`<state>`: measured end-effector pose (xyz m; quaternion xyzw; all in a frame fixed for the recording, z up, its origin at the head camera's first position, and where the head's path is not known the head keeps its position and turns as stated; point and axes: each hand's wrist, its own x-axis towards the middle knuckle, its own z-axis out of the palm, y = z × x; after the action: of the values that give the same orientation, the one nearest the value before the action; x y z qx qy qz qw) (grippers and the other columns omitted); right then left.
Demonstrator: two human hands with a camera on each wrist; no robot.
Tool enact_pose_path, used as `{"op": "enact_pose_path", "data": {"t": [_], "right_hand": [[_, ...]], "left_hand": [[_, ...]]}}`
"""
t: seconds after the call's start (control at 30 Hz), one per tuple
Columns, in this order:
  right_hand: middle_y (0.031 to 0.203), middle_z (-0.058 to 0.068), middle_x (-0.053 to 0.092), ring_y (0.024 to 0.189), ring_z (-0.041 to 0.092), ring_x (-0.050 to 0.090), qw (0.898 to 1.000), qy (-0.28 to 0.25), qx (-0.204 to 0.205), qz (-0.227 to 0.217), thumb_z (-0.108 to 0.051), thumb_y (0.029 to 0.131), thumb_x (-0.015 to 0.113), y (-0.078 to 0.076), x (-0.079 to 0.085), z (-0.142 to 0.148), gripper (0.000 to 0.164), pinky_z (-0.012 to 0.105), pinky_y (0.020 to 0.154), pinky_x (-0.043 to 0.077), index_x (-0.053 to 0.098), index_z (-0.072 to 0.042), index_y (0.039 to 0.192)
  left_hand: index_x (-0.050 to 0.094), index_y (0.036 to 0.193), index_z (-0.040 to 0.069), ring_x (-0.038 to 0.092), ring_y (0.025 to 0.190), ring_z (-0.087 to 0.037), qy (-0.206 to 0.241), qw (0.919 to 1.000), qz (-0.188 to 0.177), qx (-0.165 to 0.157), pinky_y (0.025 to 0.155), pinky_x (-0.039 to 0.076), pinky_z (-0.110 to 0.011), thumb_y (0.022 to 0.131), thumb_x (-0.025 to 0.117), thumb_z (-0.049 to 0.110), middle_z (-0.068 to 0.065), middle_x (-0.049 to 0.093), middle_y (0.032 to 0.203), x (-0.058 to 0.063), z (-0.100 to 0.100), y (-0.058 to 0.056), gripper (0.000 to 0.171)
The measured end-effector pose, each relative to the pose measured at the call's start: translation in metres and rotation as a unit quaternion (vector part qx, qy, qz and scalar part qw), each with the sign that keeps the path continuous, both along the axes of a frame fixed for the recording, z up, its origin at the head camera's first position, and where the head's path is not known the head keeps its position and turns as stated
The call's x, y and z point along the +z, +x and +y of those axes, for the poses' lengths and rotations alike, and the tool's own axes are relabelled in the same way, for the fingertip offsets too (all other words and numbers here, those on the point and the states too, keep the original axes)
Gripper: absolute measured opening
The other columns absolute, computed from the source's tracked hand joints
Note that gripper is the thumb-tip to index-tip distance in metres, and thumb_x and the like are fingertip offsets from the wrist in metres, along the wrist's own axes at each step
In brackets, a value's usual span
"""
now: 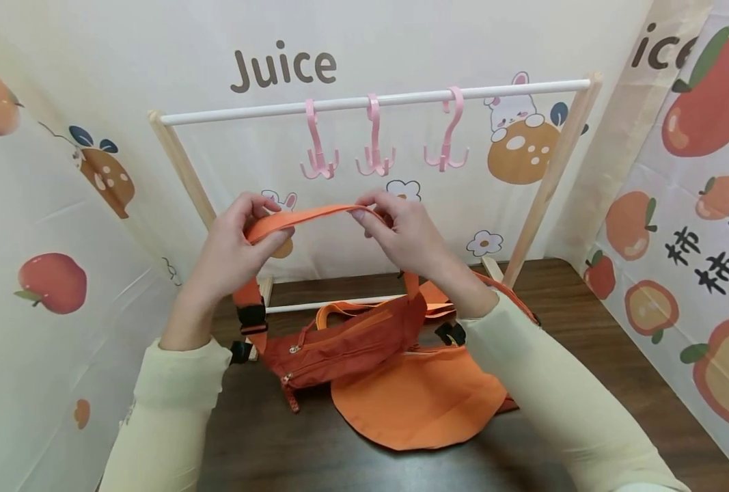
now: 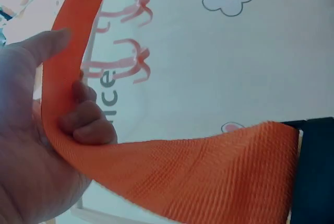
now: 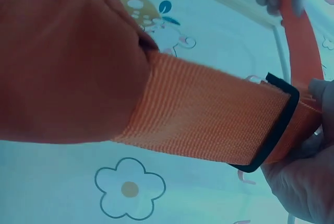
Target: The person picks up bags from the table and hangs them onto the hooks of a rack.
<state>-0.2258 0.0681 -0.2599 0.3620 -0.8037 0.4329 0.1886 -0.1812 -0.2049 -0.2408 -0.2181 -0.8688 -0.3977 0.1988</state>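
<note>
Grip: L hand (image 1: pixel 231 242) & R hand (image 1: pixel 408 236) each had the strap (image 1: pixel 311 214) pinched. Bag (image 1: pixel 346 350) was below, approx. btwn them, long axis roughly L–R, R end higher; hooks (image 1: pixel 375 137) were above/beyond, R hand nearer.

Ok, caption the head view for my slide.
Left hand and right hand hold the orange strap of a red bag before a rack with three pink hooks.
</note>
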Motion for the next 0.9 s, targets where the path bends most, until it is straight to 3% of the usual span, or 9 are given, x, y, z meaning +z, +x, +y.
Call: {"op": "enact_pose_path", "data": {"t": [0.13,0.23,0.47,0.57,0.9], "right_hand": [[0.069,-0.010,0.056,0.050,0.011,0.041,0.999,-0.006,-0.018,0.040,-0.033,0.098,0.055,-0.007,0.007,-0.004,0.017,0.030,0.047,0.033,0.066,-0.022,0.104],[0.070,-0.008,0.056,0.052,0.011,0.041,0.997,-0.011,-0.033,0.063,-0.031,0.098,0.055,-0.011,0.014,-0.008,0.018,0.030,0.048,0.033,0.066,-0.019,0.105],[0.081,-0.004,0.062,0.059,0.012,0.046,0.994,-0.019,-0.083,0.065,-0.032,0.099,0.052,-0.022,0.032,-0.021,0.025,0.029,0.050,0.038,0.064,-0.014,0.111],[0.082,-0.003,0.062,0.060,0.013,0.047,0.992,-0.018,-0.105,0.061,-0.033,0.099,0.051,-0.028,0.036,-0.025,0.026,0.028,0.051,0.042,0.063,-0.013,0.112],[0.088,-0.003,0.063,0.066,0.012,0.051,0.989,-0.015,-0.142,0.031,-0.035,0.099,0.050,-0.039,0.037,-0.030,0.027,0.024,0.059,0.049,0.062,-0.014,0.112]], "left_hand": [[0.058,0.117,0.005,0.050,0.071,-0.021,0.022,0.9995,0.019,-0.012,0.059,0.038,-0.030,0.093,0.063,0.018,-0.008,0.058,0.089,0.019,0.008,0.008,0.028],[0.060,0.117,0.004,0.048,0.068,-0.022,0.038,0.9988,0.031,0.001,0.056,0.037,-0.029,0.095,0.060,0.018,-0.010,0.055,0.083,0.029,0.011,0.006,0.026],[0.063,0.119,0.023,0.044,0.063,-0.022,0.054,0.9941,0.061,0.072,0.053,0.037,-0.031,0.096,0.054,0.043,-0.004,0.052,0.081,0.027,0.004,-0.036,0.032],[0.064,0.118,0.024,0.044,0.063,-0.024,0.065,0.9921,0.064,0.086,0.054,0.037,-0.033,0.095,0.053,0.047,-0.004,0.050,0.083,0.029,0.006,-0.048,0.034],[0.065,0.119,0.020,0.046,0.071,-0.022,0.096,0.9904,0.044,0.090,0.059,0.040,-0.032,0.096,0.053,0.043,-0.002,0.053,0.095,0.031,0.012,-0.071,0.034]]}}
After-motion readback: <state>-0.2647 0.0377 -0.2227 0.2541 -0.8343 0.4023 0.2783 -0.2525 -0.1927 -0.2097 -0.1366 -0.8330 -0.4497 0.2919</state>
